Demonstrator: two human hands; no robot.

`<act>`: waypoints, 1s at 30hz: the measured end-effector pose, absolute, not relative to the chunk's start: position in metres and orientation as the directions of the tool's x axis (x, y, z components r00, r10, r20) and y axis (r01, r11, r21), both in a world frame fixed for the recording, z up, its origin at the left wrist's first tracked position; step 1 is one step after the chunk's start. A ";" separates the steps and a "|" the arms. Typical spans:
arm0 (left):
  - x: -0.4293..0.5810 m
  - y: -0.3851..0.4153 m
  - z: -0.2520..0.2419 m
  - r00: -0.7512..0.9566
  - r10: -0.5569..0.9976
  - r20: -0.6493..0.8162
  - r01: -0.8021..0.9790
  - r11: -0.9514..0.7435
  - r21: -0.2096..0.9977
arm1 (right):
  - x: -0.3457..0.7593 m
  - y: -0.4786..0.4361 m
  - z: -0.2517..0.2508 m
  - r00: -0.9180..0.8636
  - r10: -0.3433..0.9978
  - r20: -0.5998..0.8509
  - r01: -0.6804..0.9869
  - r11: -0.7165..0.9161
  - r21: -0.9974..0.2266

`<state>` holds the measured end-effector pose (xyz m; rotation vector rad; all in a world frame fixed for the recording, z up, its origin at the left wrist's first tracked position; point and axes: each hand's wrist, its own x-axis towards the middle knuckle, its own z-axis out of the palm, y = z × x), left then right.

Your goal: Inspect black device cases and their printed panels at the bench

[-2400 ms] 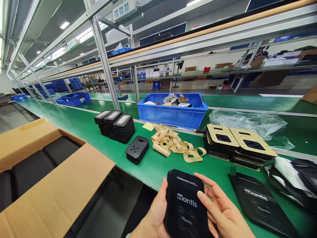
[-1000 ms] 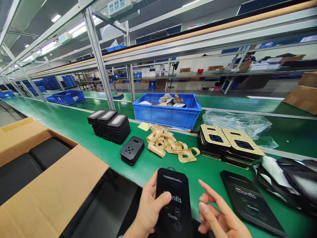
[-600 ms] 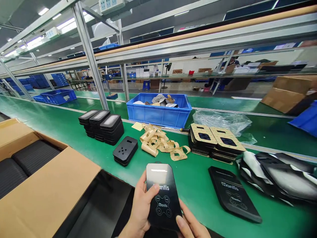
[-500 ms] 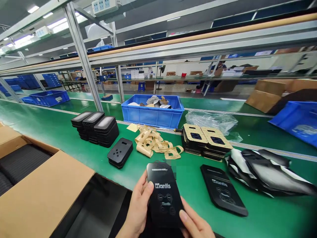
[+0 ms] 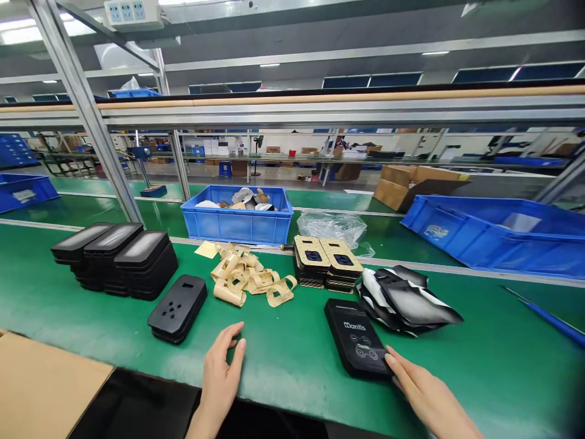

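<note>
Black case [image 5: 356, 340] on bench [image 5: 283, 363], nearer than blue bin [image 5: 235, 227] and right of it. Right hand [image 5: 418, 384]: fingers pinching its near-right corner. Left hand [image 5: 220, 369]: bin's near side, fingers loosely parted, holding nothing. Probably placing; next likely calls for level release.

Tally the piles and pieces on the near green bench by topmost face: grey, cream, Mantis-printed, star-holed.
Black stacks with grey rectangular tops: 3
Black stacks with cream, cut-out tops: 2
Glossy black Mantis-printed panel, right hand on its edge: 1
Matte black slab with star-shaped holes: 1
Total: 7
</note>
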<state>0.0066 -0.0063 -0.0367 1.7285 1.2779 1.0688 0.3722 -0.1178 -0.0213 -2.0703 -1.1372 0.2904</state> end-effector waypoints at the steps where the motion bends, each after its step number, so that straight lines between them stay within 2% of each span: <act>1: 0.007 -0.006 -0.040 0.165 0.964 0.207 0.371 -0.255 0.893 | 0.373 -0.115 -0.016 0.569 0.804 0.176 0.690 -0.349 -0.634; 4: 0.008 -0.007 -0.049 0.193 0.943 0.273 0.421 -0.330 0.845 | 0.369 -0.091 0.007 0.478 0.831 0.285 0.822 -0.309 -0.478; 8: 0.008 -0.006 -0.057 0.237 0.849 0.471 0.537 -0.519 0.665 | 0.349 -0.018 0.035 0.213 0.880 0.424 0.949 -0.084 -0.303; 10: 0.008 -0.005 -0.058 0.217 0.813 0.540 0.550 -0.559 0.620 | 0.339 0.023 0.042 0.076 0.886 0.458 0.977 0.026 -0.213; 14: 0.009 -0.004 -0.059 0.181 0.785 0.593 0.539 -0.583 0.608 | 0.331 0.076 0.044 -0.066 0.880 0.470 0.992 0.107 -0.062; 17: 0.010 -0.004 -0.060 0.180 0.791 0.584 0.518 -0.581 0.628 | 0.330 0.078 0.047 -0.128 0.858 0.498 0.991 0.135 0.022; 21: 0.010 -0.006 -0.056 0.173 0.835 0.523 0.471 -0.536 0.700 | 0.325 0.041 0.061 -0.202 0.737 0.644 0.977 0.195 0.084; 26: 0.011 -0.009 -0.043 0.164 0.915 0.370 0.367 -0.405 0.838 | 0.310 -0.016 0.071 -0.171 0.492 0.854 0.970 0.236 0.058; 27: 0.012 -0.009 -0.040 0.159 0.927 0.340 0.335 -0.375 0.864 | 0.306 -0.024 0.071 -0.098 0.470 0.878 0.976 0.219 -0.009; 28: 0.012 -0.010 -0.036 0.154 0.938 0.310 0.298 -0.344 0.891 | 0.302 -0.031 0.070 0.031 0.460 0.887 0.976 0.177 -0.126; 30: 0.012 -0.012 -0.029 0.149 0.958 0.245 0.201 -0.272 0.941 | 0.293 -0.041 0.066 0.389 0.505 0.771 0.880 0.045 -0.473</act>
